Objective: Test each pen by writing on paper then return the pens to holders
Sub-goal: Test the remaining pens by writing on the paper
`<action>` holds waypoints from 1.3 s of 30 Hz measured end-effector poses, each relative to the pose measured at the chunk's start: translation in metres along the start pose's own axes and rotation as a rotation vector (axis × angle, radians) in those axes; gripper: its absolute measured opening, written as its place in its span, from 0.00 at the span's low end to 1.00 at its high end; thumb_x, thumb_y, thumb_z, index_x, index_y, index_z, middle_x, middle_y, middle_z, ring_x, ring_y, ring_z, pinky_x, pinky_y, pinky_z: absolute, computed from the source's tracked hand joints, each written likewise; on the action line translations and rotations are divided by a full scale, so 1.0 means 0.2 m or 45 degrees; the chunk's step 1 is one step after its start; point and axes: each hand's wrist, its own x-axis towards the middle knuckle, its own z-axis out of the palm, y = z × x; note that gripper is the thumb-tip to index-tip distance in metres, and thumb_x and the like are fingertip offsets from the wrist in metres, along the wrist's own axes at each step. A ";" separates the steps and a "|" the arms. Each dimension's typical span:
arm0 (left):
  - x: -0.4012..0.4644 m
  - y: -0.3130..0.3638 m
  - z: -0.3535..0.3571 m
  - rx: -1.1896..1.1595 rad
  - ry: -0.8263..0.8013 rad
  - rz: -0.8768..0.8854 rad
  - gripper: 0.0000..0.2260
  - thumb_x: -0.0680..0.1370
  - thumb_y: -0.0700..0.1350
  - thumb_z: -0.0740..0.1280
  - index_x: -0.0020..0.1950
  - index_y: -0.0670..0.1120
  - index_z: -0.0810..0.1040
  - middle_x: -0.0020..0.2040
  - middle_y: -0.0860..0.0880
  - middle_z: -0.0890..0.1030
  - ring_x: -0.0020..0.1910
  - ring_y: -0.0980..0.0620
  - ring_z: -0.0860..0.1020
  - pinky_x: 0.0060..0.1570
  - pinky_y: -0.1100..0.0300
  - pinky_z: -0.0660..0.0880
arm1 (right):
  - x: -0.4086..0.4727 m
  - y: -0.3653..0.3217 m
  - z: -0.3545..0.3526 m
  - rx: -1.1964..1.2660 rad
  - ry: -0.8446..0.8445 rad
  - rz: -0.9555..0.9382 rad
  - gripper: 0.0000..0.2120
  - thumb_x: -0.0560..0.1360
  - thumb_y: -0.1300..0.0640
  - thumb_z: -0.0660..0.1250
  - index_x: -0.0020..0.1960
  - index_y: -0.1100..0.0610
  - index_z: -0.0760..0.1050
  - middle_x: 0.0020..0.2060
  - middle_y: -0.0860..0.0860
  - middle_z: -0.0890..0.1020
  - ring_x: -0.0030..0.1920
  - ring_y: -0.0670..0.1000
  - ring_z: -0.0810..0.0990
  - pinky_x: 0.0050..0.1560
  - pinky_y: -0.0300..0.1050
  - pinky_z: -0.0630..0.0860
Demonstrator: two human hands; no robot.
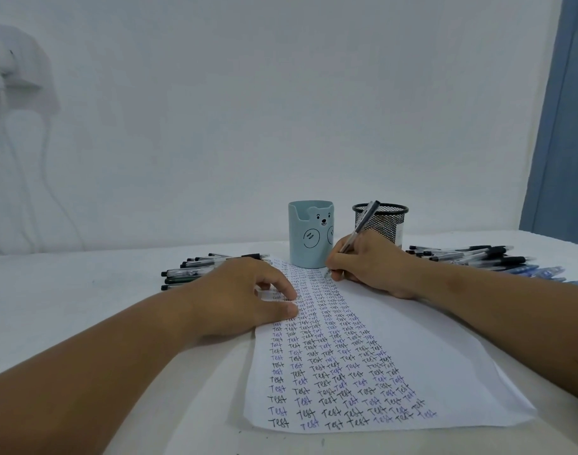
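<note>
One pen [360, 229] in right-hand fingers [338, 257] slants tip-down toward paper [428, 356]; left hand [245, 293] presses flat.

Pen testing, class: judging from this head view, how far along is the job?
Done: the paper carries many rows of "Test". In hand: the right hand grips a pen, tip at the sheet's far end, while the left hand steadies it. Left: pens lie in a left pile and a right pile; no pens show above the rim of the bear holder or mesh holder.
</note>
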 end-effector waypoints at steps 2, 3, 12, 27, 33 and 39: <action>0.00 0.01 0.00 -0.004 0.002 -0.004 0.09 0.71 0.61 0.75 0.50 0.65 0.83 0.54 0.62 0.81 0.56 0.65 0.76 0.63 0.58 0.74 | 0.00 0.00 0.00 -0.025 0.005 -0.001 0.06 0.76 0.62 0.69 0.44 0.64 0.82 0.35 0.54 0.86 0.30 0.42 0.77 0.34 0.35 0.72; -0.01 0.01 0.00 -0.003 0.003 -0.008 0.09 0.71 0.61 0.75 0.50 0.64 0.84 0.54 0.62 0.81 0.55 0.66 0.76 0.62 0.59 0.74 | 0.00 0.00 0.01 -0.026 0.016 0.005 0.06 0.76 0.62 0.69 0.43 0.64 0.82 0.35 0.54 0.86 0.30 0.42 0.77 0.35 0.36 0.72; -0.02 0.03 -0.01 0.035 -0.008 -0.013 0.09 0.72 0.60 0.75 0.51 0.62 0.84 0.53 0.62 0.80 0.53 0.66 0.75 0.57 0.65 0.72 | -0.01 0.00 0.01 -0.018 0.033 0.006 0.07 0.74 0.63 0.68 0.39 0.62 0.81 0.32 0.53 0.84 0.33 0.52 0.73 0.39 0.48 0.69; -0.02 0.03 -0.01 0.051 -0.012 -0.015 0.09 0.73 0.59 0.74 0.52 0.62 0.84 0.54 0.62 0.80 0.53 0.68 0.75 0.54 0.69 0.70 | 0.00 -0.01 0.00 -0.085 0.024 0.012 0.09 0.76 0.61 0.66 0.40 0.64 0.80 0.32 0.54 0.83 0.32 0.50 0.73 0.36 0.45 0.70; -0.02 0.03 -0.01 0.052 -0.016 -0.015 0.09 0.73 0.59 0.74 0.52 0.62 0.84 0.53 0.63 0.79 0.52 0.69 0.74 0.51 0.72 0.69 | 0.00 -0.01 0.00 -0.078 0.042 0.039 0.10 0.75 0.60 0.65 0.38 0.64 0.80 0.31 0.57 0.82 0.30 0.52 0.71 0.32 0.43 0.67; -0.02 0.03 -0.01 0.058 -0.019 -0.017 0.08 0.73 0.60 0.74 0.51 0.63 0.83 0.53 0.63 0.79 0.51 0.69 0.74 0.53 0.69 0.70 | 0.01 0.00 0.01 -0.165 0.068 0.001 0.10 0.75 0.59 0.65 0.39 0.62 0.81 0.32 0.58 0.84 0.28 0.48 0.72 0.31 0.40 0.69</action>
